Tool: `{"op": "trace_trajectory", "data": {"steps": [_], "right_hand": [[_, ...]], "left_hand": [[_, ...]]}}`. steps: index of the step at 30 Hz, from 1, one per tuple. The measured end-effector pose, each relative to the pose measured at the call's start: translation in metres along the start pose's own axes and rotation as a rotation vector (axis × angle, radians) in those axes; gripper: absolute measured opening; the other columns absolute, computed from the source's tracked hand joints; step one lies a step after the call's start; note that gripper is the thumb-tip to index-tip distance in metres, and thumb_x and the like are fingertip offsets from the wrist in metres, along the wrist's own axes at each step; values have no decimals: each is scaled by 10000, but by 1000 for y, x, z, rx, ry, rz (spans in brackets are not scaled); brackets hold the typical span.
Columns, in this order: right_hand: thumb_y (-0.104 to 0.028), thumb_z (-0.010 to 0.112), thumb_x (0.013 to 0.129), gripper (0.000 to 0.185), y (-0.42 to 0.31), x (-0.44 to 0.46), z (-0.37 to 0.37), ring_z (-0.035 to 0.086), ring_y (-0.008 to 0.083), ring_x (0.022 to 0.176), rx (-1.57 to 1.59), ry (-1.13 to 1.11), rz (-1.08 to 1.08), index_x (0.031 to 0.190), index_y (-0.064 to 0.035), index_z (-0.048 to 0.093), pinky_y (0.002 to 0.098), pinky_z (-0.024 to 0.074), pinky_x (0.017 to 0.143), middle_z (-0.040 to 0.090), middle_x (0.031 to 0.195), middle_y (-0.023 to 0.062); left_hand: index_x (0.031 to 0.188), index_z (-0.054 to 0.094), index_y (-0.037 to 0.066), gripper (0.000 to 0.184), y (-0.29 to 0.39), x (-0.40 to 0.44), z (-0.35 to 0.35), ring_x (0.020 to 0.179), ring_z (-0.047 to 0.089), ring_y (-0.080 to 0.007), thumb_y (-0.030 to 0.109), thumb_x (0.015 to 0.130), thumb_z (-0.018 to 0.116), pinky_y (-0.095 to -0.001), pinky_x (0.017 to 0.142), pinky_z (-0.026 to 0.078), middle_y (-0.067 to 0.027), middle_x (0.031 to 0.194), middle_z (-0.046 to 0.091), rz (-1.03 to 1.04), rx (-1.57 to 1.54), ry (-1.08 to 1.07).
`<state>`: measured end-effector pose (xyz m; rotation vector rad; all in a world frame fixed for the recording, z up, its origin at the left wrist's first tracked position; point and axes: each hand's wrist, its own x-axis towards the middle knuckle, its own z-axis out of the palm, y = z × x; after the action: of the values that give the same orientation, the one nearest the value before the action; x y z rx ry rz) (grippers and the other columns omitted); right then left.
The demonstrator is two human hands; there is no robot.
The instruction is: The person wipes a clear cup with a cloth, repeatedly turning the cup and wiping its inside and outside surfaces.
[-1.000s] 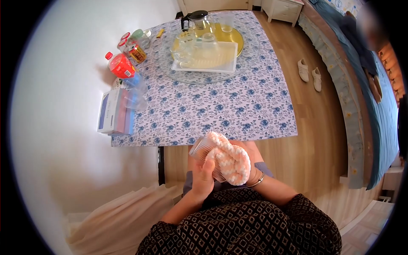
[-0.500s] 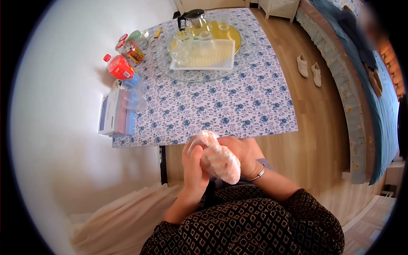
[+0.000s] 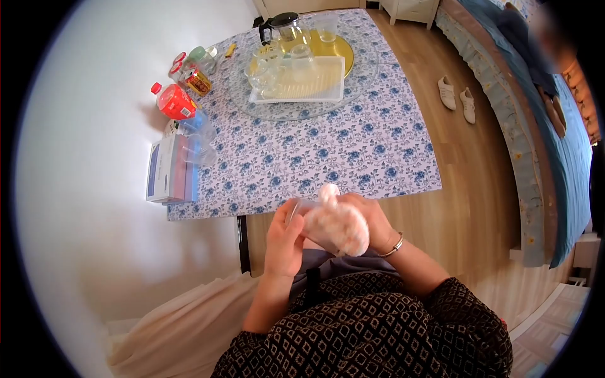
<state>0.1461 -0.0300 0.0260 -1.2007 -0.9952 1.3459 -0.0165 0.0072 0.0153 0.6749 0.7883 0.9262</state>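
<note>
In the head view, my left hand [image 3: 285,242] is wrapped round a clear cup [image 3: 304,207], of which only a straight rim and part of the side show. My right hand [image 3: 373,220] grips a fluffy pink-and-white cloth [image 3: 345,232], bunched against the cup's right side. A small tuft of the cloth sticks up above the fingers. Much of the cup is covered by the cloth and my fingers. Both hands are in front of my body, at the near edge of the table [image 3: 277,151].
A white tray [image 3: 334,94] and glass teapot [image 3: 288,31] stand on a glass turntable at the back. Along the wall are a red-labelled bottle [image 3: 176,102], a can [image 3: 198,83] and a box [image 3: 165,167]. White shoes [image 3: 447,93] lie beside the bed [image 3: 504,94], where another person is.
The cloth has turned and bunched up, with a tuft now at its top. My right hand has shifted slightly right and up. My left hand still holds the cup.
</note>
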Motion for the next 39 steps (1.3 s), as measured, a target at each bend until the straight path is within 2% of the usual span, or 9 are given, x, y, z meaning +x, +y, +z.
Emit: {"op": "trace_trajectory", "data": {"steps": [6,7,11,15,21,28,30,38,39], "right_hand": [[-229,581,842,217,60,9,13,539,46,627,348,-41,10,950,-42,565,183,449,557,581,833,5],[-193,594,832,190,86,26,4,552,52,716,1002,-216,606,953,-49,567,202,462,606,585,848,3],[-134,595,811,197,69,-9,33,557,84,802,334,-158,-84,974,-29,565,226,472,676,592,867,15],[-131,610,790,300,62,2,23,552,86,864,770,-209,65,1039,9,518,232,475,698,593,921,26],[-127,606,759,134,11,3,-22,586,132,599,-924,60,-889,862,-49,573,231,460,520,607,800,42],[-124,631,766,267,34,-11,11,588,116,819,602,-147,240,1018,-55,579,266,479,681,608,955,33],[-103,606,797,322,65,-14,16,532,123,963,313,-181,-218,1103,-33,536,270,446,811,570,1051,41],[-122,557,834,209,-12,-5,-1,594,103,757,-42,-75,295,1029,-48,563,226,475,645,624,857,33],[-132,569,824,208,-2,-3,-8,601,113,736,-473,-69,-199,1015,-49,571,223,475,626,625,854,49]], "left_hand": [[1101,426,25,351,-3,4,-4,907,529,-178,187,820,558,-313,802,452,-100,1011,525,26,-109,-17],[1071,423,25,358,1,-1,8,908,520,-181,148,781,593,-307,789,446,-117,984,521,141,-129,-24],[1109,391,30,516,3,3,-2,925,514,-227,183,707,677,-322,774,455,-151,1007,500,375,96,-462],[1120,405,25,484,10,-1,4,927,515,-207,201,744,654,-313,769,458,-138,1017,502,344,127,-438],[1044,499,20,212,10,-5,15,911,523,-137,54,834,499,-282,825,428,-69,1041,531,-81,81,-32],[868,517,6,98,4,-7,7,886,518,-176,19,773,499,-303,802,416,-109,953,543,296,126,-141],[862,508,2,106,8,-5,4,889,513,-185,23,758,511,-314,807,407,-119,947,539,491,257,-262],[924,538,0,129,13,-3,7,890,503,-122,100,849,509,-250,797,391,-72,944,556,187,525,29],[907,545,-3,141,4,0,0,855,503,-89,128,883,498,-216,767,394,-46,911,567,161,574,57]]}}
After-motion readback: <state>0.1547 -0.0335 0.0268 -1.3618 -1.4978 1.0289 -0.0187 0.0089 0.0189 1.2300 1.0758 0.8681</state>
